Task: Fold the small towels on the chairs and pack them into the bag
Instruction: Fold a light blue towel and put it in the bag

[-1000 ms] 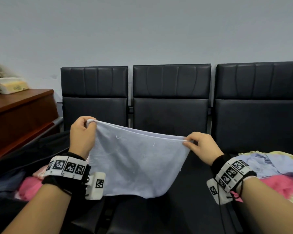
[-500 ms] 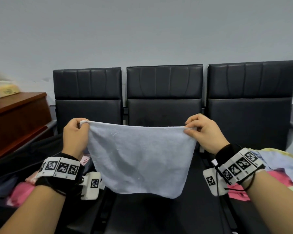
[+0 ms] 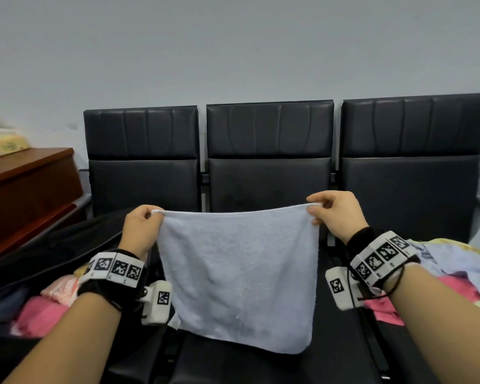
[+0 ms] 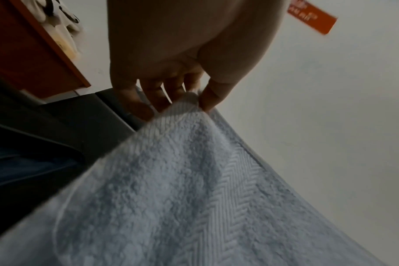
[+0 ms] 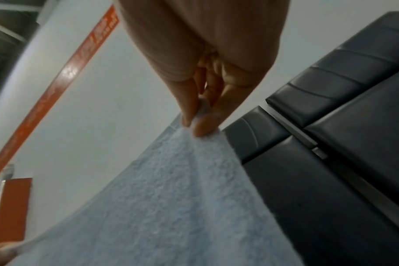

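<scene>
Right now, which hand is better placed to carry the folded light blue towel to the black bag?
Probably the left hand: the black bag lies beside it on the left. The right hand pinches the light blue terry towel's far corner.

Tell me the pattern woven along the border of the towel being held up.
A herringbone zigzag band on the pale blue towel, clearest in the left wrist view.

The left hand and right hand are pinching the top corners of a pale blue terry towel, which is hanging flat before three black padded chairs.
</scene>
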`<state>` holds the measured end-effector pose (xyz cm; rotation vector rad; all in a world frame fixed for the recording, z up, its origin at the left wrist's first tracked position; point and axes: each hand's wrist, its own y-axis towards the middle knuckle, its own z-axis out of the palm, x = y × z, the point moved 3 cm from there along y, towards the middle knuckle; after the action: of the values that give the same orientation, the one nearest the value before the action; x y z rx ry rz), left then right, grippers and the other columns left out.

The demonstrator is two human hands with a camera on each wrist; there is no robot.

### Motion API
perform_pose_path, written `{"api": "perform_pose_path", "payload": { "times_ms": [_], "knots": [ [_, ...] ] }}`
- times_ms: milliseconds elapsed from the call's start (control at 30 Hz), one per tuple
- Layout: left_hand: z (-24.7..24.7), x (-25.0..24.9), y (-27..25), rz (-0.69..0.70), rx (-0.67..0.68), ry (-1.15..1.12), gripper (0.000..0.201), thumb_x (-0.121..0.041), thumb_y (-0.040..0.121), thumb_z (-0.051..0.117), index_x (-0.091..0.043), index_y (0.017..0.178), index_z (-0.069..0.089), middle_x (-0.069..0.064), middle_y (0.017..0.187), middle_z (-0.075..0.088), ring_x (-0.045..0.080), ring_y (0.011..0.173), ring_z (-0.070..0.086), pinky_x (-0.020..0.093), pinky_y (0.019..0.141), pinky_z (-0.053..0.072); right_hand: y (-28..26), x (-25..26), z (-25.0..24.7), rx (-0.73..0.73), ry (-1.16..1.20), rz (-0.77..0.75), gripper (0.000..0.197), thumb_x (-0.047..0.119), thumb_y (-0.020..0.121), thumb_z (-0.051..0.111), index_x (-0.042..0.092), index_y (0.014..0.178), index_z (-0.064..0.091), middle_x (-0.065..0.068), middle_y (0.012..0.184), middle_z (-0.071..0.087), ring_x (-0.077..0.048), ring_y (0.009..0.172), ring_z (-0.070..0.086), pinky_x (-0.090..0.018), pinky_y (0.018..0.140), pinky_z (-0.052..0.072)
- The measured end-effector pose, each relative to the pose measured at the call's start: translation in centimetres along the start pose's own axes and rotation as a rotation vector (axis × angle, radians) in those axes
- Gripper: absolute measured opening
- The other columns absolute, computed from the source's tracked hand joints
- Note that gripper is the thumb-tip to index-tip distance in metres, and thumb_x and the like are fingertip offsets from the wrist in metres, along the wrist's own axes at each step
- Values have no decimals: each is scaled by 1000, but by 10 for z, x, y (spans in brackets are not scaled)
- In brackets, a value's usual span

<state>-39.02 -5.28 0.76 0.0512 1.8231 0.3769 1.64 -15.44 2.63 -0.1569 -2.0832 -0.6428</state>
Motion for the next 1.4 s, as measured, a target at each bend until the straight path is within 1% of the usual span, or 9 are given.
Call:
{"api": "perform_pose_path", "payload": {
  "times_ms": [133,300,433,600,733,900,1167,1300,1400],
  "knots": [
    [15,5,9,43,-13,-1,11,-11,94,60,-15,89,69,-3,85,68,9,77,61,20,64,46,12,0,1,-73,-27,-7,19,4,86,70,22,78,73,0,81,71,-7,67,68,-15,63,53],
    [11,-9,23,187,-11,-81,18,-9,92,63,-24,85,70,-8,83,70,-2,74,63,18,69,50,14,6,-16,-154,124,-56,12,8,88,67,17,93,74,7,98,73,-8,95,67,-24,88,51],
    [9,5,19,166,87,-99,17,-9,92,63,-23,87,70,-9,84,71,5,81,63,22,75,50,-5,-10,-16,-23,175,5,12,8,91,63,16,89,72,9,93,74,-4,87,67,-21,78,51],
    [20,46,-11,-113,222,-95,21,7,86,55,-6,72,64,12,75,60,23,82,53,34,72,42,-35,-55,4,192,226,213,17,-3,90,62,7,76,63,-3,72,62,-18,72,55,-30,68,46],
    [29,83,-41,-429,365,150,11,2,78,55,8,83,62,22,83,53,30,82,50,37,73,37,-64,-96,24,320,249,475,25,-7,89,59,7,69,59,-6,65,57,-19,64,51,-26,56,41],
    [40,118,-76,-635,533,259,15,13,85,41,3,83,52,20,80,45,28,69,49,31,64,41,-94,-134,42,462,119,615,19,-6,86,57,8,74,61,-6,65,55,-17,60,51,-21,50,37],
    [51,155,-77,-579,534,269,17,8,85,52,-1,76,64,18,73,57,26,67,55,27,60,44,-106,-175,60,412,24,609,19,-2,87,61,10,72,63,-1,58,56,-11,49,50,-19,41,35],
    [63,159,-61,-466,443,218,13,3,89,56,2,87,69,18,81,67,26,75,61,32,68,49,-85,-180,63,286,24,508,11,4,88,64,8,78,68,-2,72,66,-14,67,58,-26,62,46],
    [73,164,-46,-415,398,231,15,-2,92,55,0,97,69,18,93,70,27,86,65,37,78,51,-66,-183,72,245,5,470,8,6,88,64,10,82,70,-4,78,68,-15,72,61,-28,67,48]
  ]
}}
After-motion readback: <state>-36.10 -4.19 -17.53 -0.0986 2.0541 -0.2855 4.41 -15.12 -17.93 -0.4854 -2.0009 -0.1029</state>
